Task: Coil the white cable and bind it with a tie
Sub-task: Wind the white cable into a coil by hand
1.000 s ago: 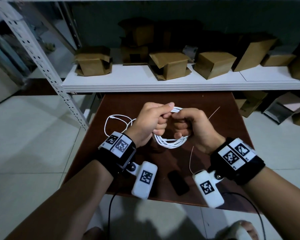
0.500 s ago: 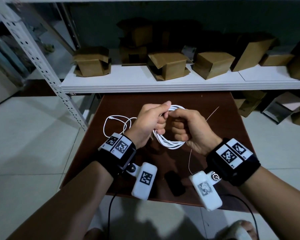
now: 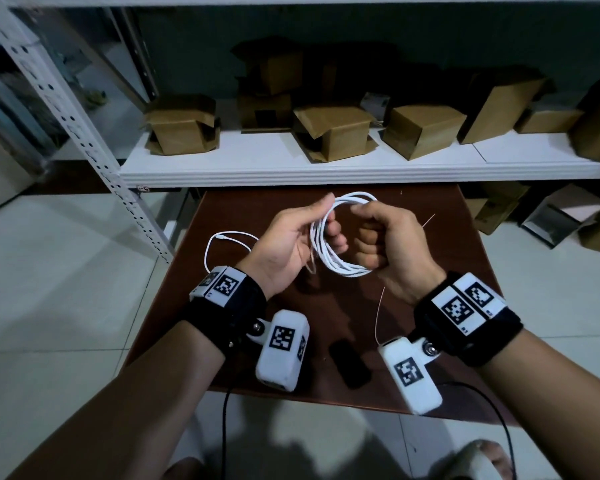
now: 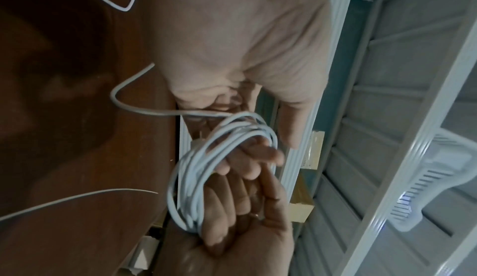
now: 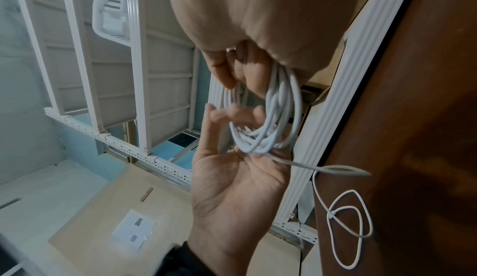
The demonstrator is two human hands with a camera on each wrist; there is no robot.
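Note:
The white cable [image 3: 340, 268] is wound into a coil of several loops, held in the air above the brown table [image 3: 440, 251]. My right hand [image 3: 378, 237] grips the coil's right side in a fist, fingers curled round the strands [image 5: 273, 104]. My left hand [image 3: 298, 237] is opened out, palm towards the coil, its thumb along the top strands and its fingers reaching inside the loop [image 4: 258, 153]. A loose tail of cable [image 3: 222, 237] trails from the coil and lies looped on the table at the left [image 5: 345, 229]. A thin wire tie [image 3: 378, 317] lies on the table near my right wrist.
A second thin tie [image 3: 428, 220] lies at the table's far right. A black object [image 3: 349, 363] sits near the front edge. A white shelf [image 3: 326, 168] with several cardboard boxes [image 3: 333, 133] overhangs the table's far edge. Tiled floor surrounds the table.
Both hands lifted the coil slightly towards the shelf. My left hand went from a tight grip on the coil to an opened palm, and the loops now hang wider.

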